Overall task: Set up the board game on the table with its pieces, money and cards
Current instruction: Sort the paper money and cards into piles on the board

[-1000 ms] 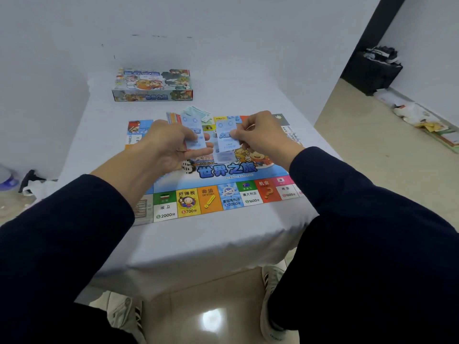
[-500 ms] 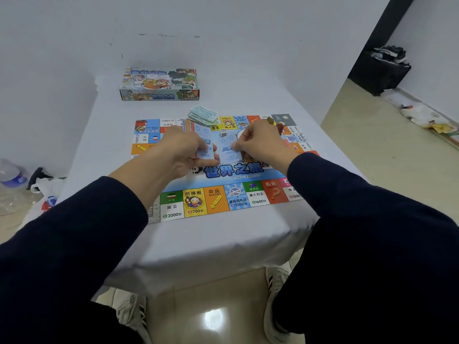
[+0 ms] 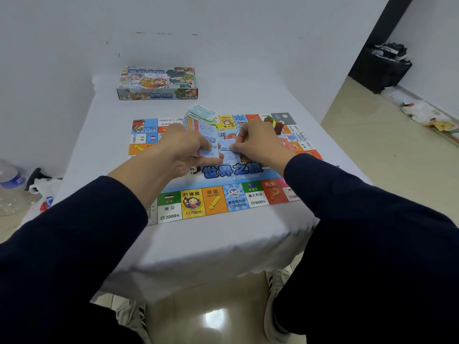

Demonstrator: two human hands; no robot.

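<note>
Cards (image 3: 208, 150), pale blue, thin and light, lay at centre of the frame over the board (image 3: 223, 192); probably slippery and easy to bend, so best taken by the edges. Held as a small stack in the curled fingers of the left hand (image 3: 183, 152). One card (image 3: 232, 155) pinched at its edge by the right hand (image 3: 258, 145), low over the board.

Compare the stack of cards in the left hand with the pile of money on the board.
The cards are pale blue; the money is green. The left hand grips the cards, while the money lies untouched at the board's far edge. The money is loosely fanned. Both are small paper stacks.
</note>
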